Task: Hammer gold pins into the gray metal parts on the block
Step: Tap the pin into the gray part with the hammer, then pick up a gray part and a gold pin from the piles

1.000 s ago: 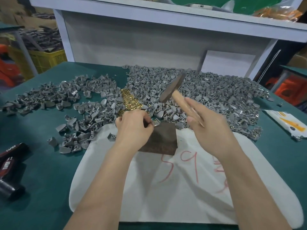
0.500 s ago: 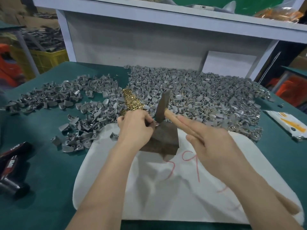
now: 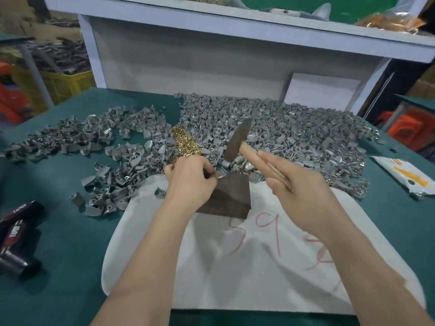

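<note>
Hammer (image 3: 237, 140) raised in right hand (image 3: 303, 196), left hand (image 3: 190, 182) on block (image 3: 233, 196)

The counter (image 3: 58, 231) was covered in dark green felt. Behind it a white shelf unit (image 3: 211, 60) was set, its top board (image 3: 235, 17) laid with green. At the left a yellow crate (image 3: 68, 83) was seen on the floor, filled with grey pieces. Orange shapes (image 3: 404, 128) were glimpsed low at the right, blurred. Even, soft light was cast throughout.

Right hand (image 3: 303, 196) holds hammer (image 3: 237, 141) raised; left hand (image 3: 190, 182) on block (image 3: 231, 196).
</note>
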The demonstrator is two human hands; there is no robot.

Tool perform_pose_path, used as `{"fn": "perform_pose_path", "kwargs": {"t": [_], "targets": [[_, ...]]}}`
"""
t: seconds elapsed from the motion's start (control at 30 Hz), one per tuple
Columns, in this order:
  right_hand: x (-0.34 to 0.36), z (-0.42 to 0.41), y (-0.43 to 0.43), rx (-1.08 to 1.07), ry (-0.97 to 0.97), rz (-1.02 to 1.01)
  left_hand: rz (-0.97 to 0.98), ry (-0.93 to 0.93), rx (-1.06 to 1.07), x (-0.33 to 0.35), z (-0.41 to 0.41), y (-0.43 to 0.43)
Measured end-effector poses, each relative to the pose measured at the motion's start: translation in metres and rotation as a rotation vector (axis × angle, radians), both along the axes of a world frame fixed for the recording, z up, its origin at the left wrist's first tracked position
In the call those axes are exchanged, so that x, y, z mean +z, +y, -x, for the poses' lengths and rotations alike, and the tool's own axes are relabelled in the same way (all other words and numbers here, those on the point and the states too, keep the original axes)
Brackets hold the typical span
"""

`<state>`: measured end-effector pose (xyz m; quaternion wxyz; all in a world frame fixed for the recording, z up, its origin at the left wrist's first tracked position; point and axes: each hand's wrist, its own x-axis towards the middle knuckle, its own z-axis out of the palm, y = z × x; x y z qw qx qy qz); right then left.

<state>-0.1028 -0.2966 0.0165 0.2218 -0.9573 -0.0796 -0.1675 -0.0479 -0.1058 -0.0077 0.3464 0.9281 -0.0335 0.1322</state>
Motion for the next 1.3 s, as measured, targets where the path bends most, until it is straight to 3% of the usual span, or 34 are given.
{"fn": "perform_pose_path", "kwargs": {"t": [0.2,0.27,0.33,0.43,0.47,0.53,0.7,0.77,0.83,0.93,1.07,1.17,1.3], "targets": [[-0.023,-0.032,-0.004,-0.091,0.326,-0.568,-0.011,0.032,-0.009,0.002,0.0,0.0],[-0.032,-0.037,-0.003,-0.124,0.423,-0.615,-0.005,0.03,-0.008,0.002,0.0,0.001],[-0.036,-0.039,-0.003,-0.151,0.455,-0.525,0.004,0.023,0.002,0.002,0.0,0.001],[-0.03,-0.04,-0.003,-0.241,0.209,-0.022,0.011,0.02,0.01,0.0,-0.001,0.001],[-0.025,-0.04,0.0,-0.249,0.08,0.028,0.021,0.019,0.008,0.001,-0.001,0.001],[-0.014,-0.039,0.013,-0.151,-0.067,-0.075,0.043,0.005,-0.002,0.001,-0.001,0.0],[-0.004,-0.06,0.055,0.144,0.232,-0.311,0.094,-0.087,-0.003,0.001,-0.003,0.003],[0.007,-0.082,0.054,0.02,0.085,-0.396,0.201,-0.14,0.055,0.002,-0.005,0.005],[0.025,-0.107,0.043,-0.211,-0.085,-0.474,0.427,-0.216,0.174,0.007,-0.004,0.009],[0.038,-0.131,0.044,-0.324,0.044,-0.322,0.804,-0.271,0.34,0.011,-0.005,0.018],[0.027,-0.124,0.091,0.053,0.146,-0.078,1.263,-0.275,0.484,0.01,-0.01,0.028],[0.01,-0.119,0.13,0.281,0.306,0.127,1.341,-0.305,0.53,0.008,-0.013,0.031],[-0.008,-0.123,0.168,0.248,0.458,0.373,1.327,-0.312,0.543,0.007,-0.013,0.032]]}}
